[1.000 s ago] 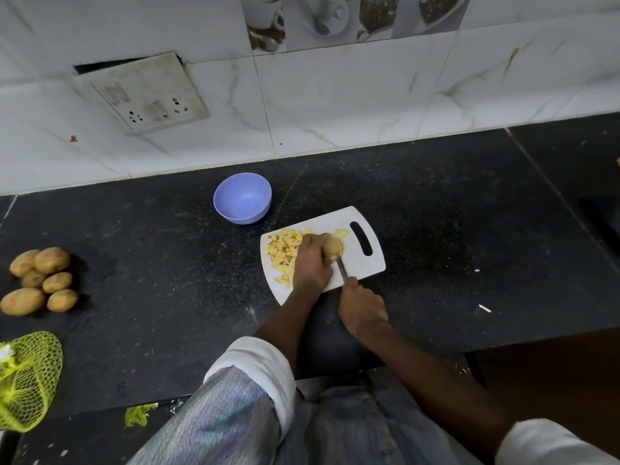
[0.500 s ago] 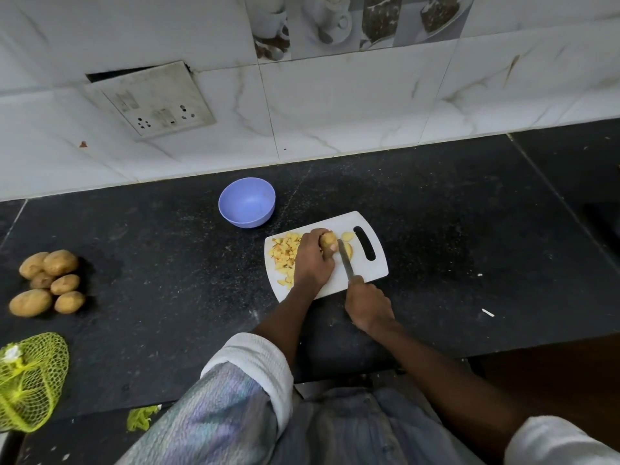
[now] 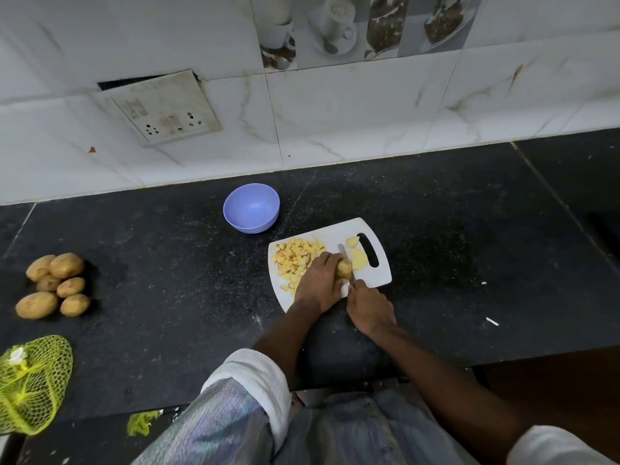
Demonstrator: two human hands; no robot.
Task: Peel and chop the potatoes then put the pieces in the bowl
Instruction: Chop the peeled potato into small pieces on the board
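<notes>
On the white cutting board (image 3: 380,278) my left hand (image 3: 318,285) grips a partly cut potato (image 3: 344,268) with its skin on. My right hand (image 3: 369,308) holds a knife (image 3: 343,251) by the handle, the blade lying against the potato's right side. Two cut slices (image 3: 357,258) lie to the right of the blade, near the board's handle slot. A pile of chopped yellow pieces (image 3: 295,260) covers the board's left part. The lilac bowl (image 3: 251,208) stands empty behind the board, to its left.
Several whole potatoes (image 3: 55,285) lie in a heap at the counter's left. A yellow net bag (image 3: 32,384) sits at the front left edge. The tiled wall with a socket plate (image 3: 161,107) closes off the back of the black counter (image 3: 469,236).
A new slice has come off the potato and lies flat by the slot. The knife has shifted along the potato and my left hand has slid with it.
</notes>
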